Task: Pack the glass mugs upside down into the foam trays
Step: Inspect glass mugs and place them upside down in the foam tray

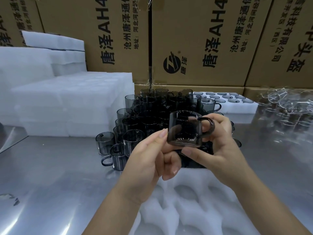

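Both hands hold a smoky grey glass mug [184,128] upright in the air, its handle pointing right. My right hand [218,145] has a finger hooked through the handle and its thumb under the base. My left hand [152,155] pinches the mug's left wall with thumb and fingers. Directly below, at the near edge, lies a white foam tray [186,206] with round pockets; those I can see hold nothing. Behind the hands stands a dense cluster of the same dark mugs [149,112], stacked in layers.
A filled foam tray [237,106] with mug bottoms showing lies at the back right. Piles of white foam trays [71,102] rise at the left. Clear glassware [288,109] sits at the right. Cardboard boxes [203,39] wall the back of the steel table [50,175].
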